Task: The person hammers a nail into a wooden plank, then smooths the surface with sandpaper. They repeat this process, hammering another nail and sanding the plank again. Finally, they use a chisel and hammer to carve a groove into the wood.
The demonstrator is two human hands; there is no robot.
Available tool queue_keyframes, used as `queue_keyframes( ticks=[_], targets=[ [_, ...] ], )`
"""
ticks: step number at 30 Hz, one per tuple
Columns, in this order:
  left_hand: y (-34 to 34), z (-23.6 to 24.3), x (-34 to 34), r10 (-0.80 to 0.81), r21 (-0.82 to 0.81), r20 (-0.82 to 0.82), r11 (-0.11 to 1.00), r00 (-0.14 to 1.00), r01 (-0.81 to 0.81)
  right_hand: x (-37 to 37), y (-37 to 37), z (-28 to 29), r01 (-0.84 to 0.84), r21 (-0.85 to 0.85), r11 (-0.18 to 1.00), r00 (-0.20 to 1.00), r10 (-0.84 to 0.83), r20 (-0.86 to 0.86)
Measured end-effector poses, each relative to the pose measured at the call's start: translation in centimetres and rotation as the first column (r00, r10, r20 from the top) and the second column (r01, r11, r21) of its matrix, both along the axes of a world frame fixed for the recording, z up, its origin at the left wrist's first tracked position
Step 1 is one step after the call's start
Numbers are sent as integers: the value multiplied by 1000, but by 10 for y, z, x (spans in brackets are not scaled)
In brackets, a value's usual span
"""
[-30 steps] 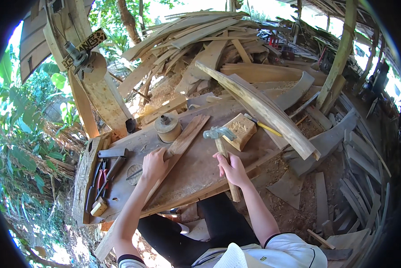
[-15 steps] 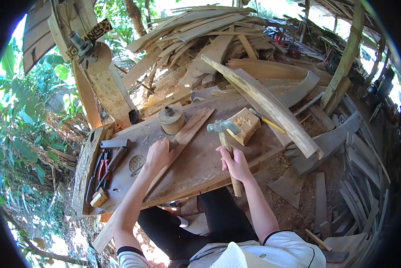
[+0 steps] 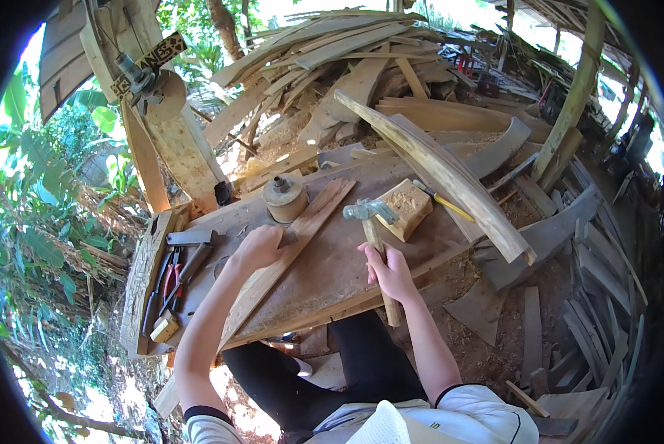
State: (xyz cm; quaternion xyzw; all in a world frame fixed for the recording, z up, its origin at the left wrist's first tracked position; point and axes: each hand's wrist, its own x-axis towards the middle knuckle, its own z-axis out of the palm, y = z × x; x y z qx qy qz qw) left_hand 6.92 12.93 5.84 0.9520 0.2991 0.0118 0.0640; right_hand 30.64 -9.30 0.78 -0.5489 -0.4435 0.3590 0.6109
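My right hand [image 3: 391, 272] is wrapped round the wooden handle of a hammer [image 3: 370, 212], its worn metal head raised above the bench. My left hand [image 3: 258, 248] is closed at the left edge of a long wooden plank [image 3: 313, 214], which lies slantwise across the workbench [image 3: 332, 274] and runs past its front edge. Something small and dark shows by the left fingertips, but what they hold is hidden. Just beyond that hand stands a round wooden block with a metal stub on top [image 3: 284, 198]. A chunky wood block [image 3: 404, 210] lies behind the hammer head.
Pliers [image 3: 171, 281], a second hammer [image 3: 191, 270] and other tools lie at the bench's left end. A yellow-handled tool [image 3: 450, 206] leans by the wood block. A long timber [image 3: 443, 177] crosses the right side. Piled boards [image 3: 347, 59] rise behind.
My left forearm and elbow have swung outward to the left, and the hand has turned slightly over the plank. The right hand and hammer hold almost the same place.
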Motion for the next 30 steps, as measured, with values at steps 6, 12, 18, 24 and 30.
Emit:
queue_keyframes(
  ticks=[6, 12, 18, 24, 30],
  targets=[
    [-8, -4, -4, 21, 51, 54, 998, 998, -24, 0, -1, 1, 4, -7, 1000, 1000, -3, 30],
    [-9, -3, -7, 123, -123, 198, 987, 972, -100, 1, 1, -1, -2, 8, 1000, 1000, 2, 15],
    [-5, -3, -6, 77, -124, 156, 991, 985, -57, -2, -1, 4, 4, 7, 1000, 1000, -4, 5],
    [-15, -7, -6, 49, -20, 107, 999, 993, -47, -1, -4, 4, 4, 0, 1000, 1000, -4, 12],
    [-21, -13, -8, 61, 39, 95, 997, 994, -65, -2, -3, 4, 7, 4, 1000, 1000, -7, 18]
  ],
)
